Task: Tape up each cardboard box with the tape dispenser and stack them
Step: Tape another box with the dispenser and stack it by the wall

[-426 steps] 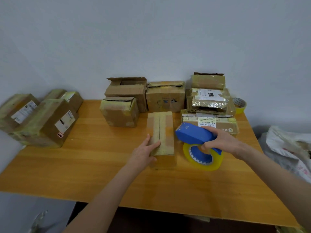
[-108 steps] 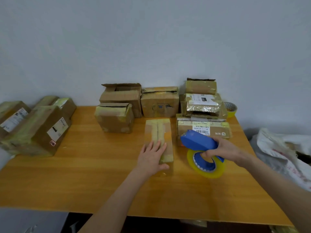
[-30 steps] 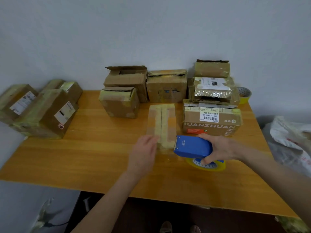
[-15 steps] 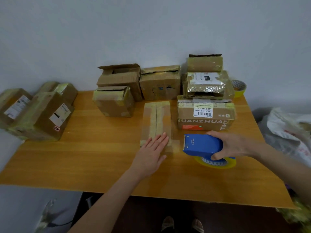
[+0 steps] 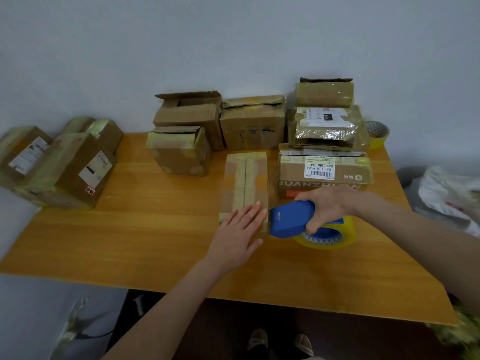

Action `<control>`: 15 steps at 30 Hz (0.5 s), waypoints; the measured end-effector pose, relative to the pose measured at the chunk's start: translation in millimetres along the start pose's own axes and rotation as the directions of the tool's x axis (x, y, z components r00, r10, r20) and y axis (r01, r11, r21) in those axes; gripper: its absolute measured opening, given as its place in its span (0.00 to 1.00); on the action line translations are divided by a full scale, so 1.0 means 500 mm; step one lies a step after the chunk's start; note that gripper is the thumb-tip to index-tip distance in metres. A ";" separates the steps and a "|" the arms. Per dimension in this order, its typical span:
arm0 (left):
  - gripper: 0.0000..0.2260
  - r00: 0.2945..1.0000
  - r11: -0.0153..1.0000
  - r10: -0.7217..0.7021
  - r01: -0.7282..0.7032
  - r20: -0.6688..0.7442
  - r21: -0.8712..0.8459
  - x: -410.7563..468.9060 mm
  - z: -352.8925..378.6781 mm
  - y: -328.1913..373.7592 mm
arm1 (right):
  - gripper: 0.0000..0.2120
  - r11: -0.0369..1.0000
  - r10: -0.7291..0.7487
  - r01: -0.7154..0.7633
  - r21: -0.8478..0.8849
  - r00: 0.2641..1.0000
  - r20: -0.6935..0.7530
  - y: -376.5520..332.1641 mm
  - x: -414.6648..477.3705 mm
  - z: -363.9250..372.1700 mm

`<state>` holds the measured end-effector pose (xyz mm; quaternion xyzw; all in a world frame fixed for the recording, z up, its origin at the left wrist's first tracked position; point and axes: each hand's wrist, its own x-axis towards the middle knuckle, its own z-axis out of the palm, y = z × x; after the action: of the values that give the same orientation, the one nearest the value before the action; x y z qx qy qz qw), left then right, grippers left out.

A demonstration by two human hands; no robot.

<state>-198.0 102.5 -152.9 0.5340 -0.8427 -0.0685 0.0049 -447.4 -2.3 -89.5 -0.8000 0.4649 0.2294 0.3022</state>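
Note:
A long flat cardboard box (image 5: 245, 179) lies lengthwise in the middle of the wooden table (image 5: 145, 235), with tape strips along its top seam. My left hand (image 5: 237, 236) rests flat, fingers spread, on the box's near end. My right hand (image 5: 328, 207) grips the blue tape dispenser (image 5: 289, 219) with its yellow tape roll (image 5: 328, 236). The dispenser's front edge sits at the box's near right corner, close to my left fingertips.
Several boxes stand along the wall: an open one (image 5: 191, 113), a taped one (image 5: 179, 152), another (image 5: 253, 122), and a stack at right (image 5: 324, 141). More taped boxes (image 5: 65, 165) sit at far left. A spare tape roll (image 5: 378, 133) and a white bag (image 5: 446, 198) are at right.
The dispenser has moved left, up against the box's near right corner. My left hand stays flat on the box's near end.

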 end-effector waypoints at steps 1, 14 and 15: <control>0.30 1.000 1.000 0.003 -0.003 0.000 0.003 0.000 -0.001 -0.001 | 0.28 0.999 0.000 0.000 0.045 1.000 0.010 -0.002 0.002 -0.004; 0.23 0.996 0.984 -0.057 0.045 -0.064 -0.173 0.002 -0.025 0.010 | 0.28 0.728 0.282 -0.117 0.675 0.949 -0.140 0.057 0.005 0.107; 0.21 0.994 0.973 -0.076 0.057 -0.078 -0.225 0.006 -0.032 0.011 | 0.32 0.681 0.329 -0.143 0.718 0.936 -0.125 0.063 0.006 0.117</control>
<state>-203.0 100.6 -136.7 0.5604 -0.8104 -0.1393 0.0987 -478.8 24.4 -141.5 -0.5802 0.6501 -0.0261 0.4899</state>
